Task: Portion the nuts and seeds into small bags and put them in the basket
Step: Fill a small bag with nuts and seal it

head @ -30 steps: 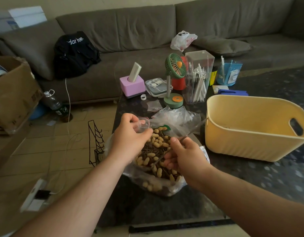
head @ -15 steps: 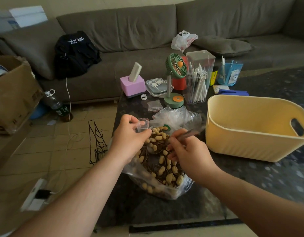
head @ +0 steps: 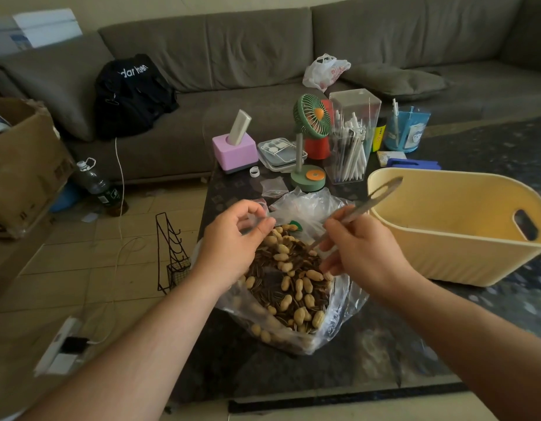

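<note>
A large clear plastic bag (head: 339,323) full of peanuts and sunflower seeds (head: 290,284) lies open on the dark table. My left hand (head: 232,247) pinches a small clear bag (head: 257,218) at the big bag's far left edge. My right hand (head: 360,253) grips a metal spoon (head: 372,199); its handle points up and right, and its bowl is hidden among the nuts behind my fingers. To the right stands the yellow basket (head: 445,262), with nothing visible inside it.
Behind the big bag are a small empty zip bag (head: 273,187), a green desk fan (head: 308,144), a pink box (head: 234,151), a clear lidded tray (head: 280,153), a clear container of white pens (head: 351,141) and a blue cup (head: 406,129). The table's left edge drops to the tiled floor.
My right hand has lifted and turned, so the spoon handle has swung up and to the right toward the basket. My left hand stays on the small bag.
</note>
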Available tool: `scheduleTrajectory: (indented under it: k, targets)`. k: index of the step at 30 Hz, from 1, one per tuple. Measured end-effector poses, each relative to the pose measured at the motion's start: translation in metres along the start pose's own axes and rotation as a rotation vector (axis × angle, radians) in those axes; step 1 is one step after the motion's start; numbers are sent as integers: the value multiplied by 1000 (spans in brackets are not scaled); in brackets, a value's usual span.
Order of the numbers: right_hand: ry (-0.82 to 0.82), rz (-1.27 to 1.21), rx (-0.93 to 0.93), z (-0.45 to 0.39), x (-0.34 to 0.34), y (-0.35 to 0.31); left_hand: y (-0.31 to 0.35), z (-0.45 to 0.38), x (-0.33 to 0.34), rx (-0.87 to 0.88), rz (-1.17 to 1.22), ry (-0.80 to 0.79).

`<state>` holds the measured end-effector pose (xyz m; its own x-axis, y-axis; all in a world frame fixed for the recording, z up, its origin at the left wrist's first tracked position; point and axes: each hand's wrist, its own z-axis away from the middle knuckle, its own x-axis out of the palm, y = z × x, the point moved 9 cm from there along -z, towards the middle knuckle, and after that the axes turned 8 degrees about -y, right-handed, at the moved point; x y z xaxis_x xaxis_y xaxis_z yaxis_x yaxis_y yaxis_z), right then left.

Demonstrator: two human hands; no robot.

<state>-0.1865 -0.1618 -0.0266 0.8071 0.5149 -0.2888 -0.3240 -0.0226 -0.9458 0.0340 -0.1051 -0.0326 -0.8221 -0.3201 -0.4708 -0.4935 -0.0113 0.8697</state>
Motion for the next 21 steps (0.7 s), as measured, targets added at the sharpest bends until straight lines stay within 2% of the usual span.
scheduleTrajectory:
  k: [2, 7, 13, 21]
  targets:
    - [46, 155, -66, 5, -12, -15, 2, 0, 2, 8, -24, -21]
    - [135, 212, -94, 5, -36, -29, 1, 2, 3, 11, -120, -17]
    - [168, 236, -140, 7, -51, -44, -1, 6, 7, 31, -225, -37]
    - [178, 151, -235, 14, -59, -66, 11, 11, 30, 107, -422, -100]
